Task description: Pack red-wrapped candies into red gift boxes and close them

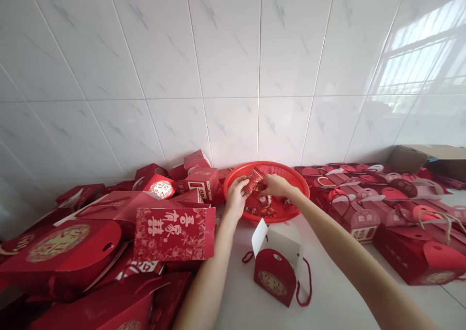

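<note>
The red packet (255, 178) is held above the red basket (269, 219), on the counter (238, 296) close to the tiled wall (233, 53). The left hand (238, 192) has its fingers clamped on the packet's near left side; the right hand (277, 185) is at its other side, fingers bent, though from where I stand their tips are partly hidden and I cannot tell whether they pinch it. Below, small wrapped pieces (268, 201) lie loose in the basket. In my judgement, the handling is sound if both hands work low and inside the rim, so that anything slipping drops back among the pieces. The left grip should be firm but light (a thin wrapper would crumple under a hard squeeze), with the right hand doing the finer work. The open box (274, 276) stands upright just in front of the basket, its pale flap (259, 238) raised and its cord handles (308, 281) hanging at the sides. The right forearm passes beside it and should clear that flap; the left should clear the piled boxes (83, 242).
</note>
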The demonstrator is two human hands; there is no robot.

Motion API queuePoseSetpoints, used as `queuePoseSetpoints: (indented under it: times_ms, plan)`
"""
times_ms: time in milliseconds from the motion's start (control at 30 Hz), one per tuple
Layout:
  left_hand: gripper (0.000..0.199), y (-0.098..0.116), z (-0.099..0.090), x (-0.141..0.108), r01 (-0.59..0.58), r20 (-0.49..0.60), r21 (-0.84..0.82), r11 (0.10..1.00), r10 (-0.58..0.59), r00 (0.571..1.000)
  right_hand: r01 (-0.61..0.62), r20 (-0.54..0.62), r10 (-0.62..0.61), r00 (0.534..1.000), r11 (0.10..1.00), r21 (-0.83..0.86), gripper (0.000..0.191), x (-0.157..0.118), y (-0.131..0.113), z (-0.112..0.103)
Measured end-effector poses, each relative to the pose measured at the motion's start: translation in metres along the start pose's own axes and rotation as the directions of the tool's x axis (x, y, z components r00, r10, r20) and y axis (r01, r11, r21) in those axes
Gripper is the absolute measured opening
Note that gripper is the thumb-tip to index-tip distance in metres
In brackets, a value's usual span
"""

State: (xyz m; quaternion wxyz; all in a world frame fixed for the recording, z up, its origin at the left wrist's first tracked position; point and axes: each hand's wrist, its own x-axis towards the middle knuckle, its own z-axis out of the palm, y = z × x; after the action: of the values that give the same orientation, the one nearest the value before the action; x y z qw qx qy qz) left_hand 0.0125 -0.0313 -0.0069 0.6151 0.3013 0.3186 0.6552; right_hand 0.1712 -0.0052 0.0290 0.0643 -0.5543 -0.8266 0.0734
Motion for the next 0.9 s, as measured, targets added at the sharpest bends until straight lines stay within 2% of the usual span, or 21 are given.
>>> queuePoseSetpoints:
  times_ms: [133,200,267,367,500,567,667,767,833,900]
  plan:
    - [0.021,0.001,0.002,0.001,-0.011,-0.017,-0.045,0.999,0.01,1.0,0.064,-0.101,-0.048,0.994,0.985,0.161,0.03,-0.047,0.017,-0.023]
    - [0.018,0.002,0.004,0.001,-0.009,-0.024,-0.063,0.998,0.007,1.0,0.138,-0.137,-0.095,0.986,0.927,0.348,0.039,-0.071,0.018,-0.028]
    - [0.016,0.003,0.006,-0.001,-0.008,-0.025,-0.067,0.998,0.007,1.0,0.159,-0.175,-0.089,0.981,0.881,0.445,0.045,-0.089,0.015,-0.03]
    - [0.013,0.007,0.009,-0.006,-0.009,0.013,-0.036,0.999,0.01,1.0,0.143,-0.134,-0.09,0.987,0.873,0.466,0.043,-0.107,0.007,-0.03]
    - [0.016,0.013,0.014,-0.013,-0.027,0.1,0.045,0.999,0.022,0.995,0.166,0.05,-0.21,0.976,0.879,0.447,0.029,-0.121,-0.005,-0.032]
    - [0.017,0.016,0.017,-0.017,-0.044,0.131,0.088,0.995,0.033,0.991,0.176,0.039,-0.212,0.976,0.887,0.427,0.027,-0.126,-0.011,-0.032]
    - [0.017,0.021,0.019,-0.023,-0.041,0.185,0.175,0.984,0.008,0.983,0.238,-0.05,-0.247,0.968,0.831,0.503,0.015,-0.13,-0.016,-0.032]
    - [0.018,0.028,0.018,-0.029,-0.02,0.318,0.349,0.937,-0.098,0.943,0.291,0.002,-0.356,0.935,0.767,0.572,0.021,-0.134,-0.018,-0.033]
    - [0.018,0.033,0.017,-0.032,-0.08,0.42,0.488,0.869,-0.154,0.895,0.335,0.025,-0.431,0.902,0.736,0.588,0.023,-0.138,-0.018,-0.036]
    - [0.018,0.038,0.017,-0.034,-0.166,0.485,0.574,0.802,-0.169,0.858,0.355,-0.026,-0.424,0.905,0.721,0.595,0.019,-0.142,-0.018,-0.039]
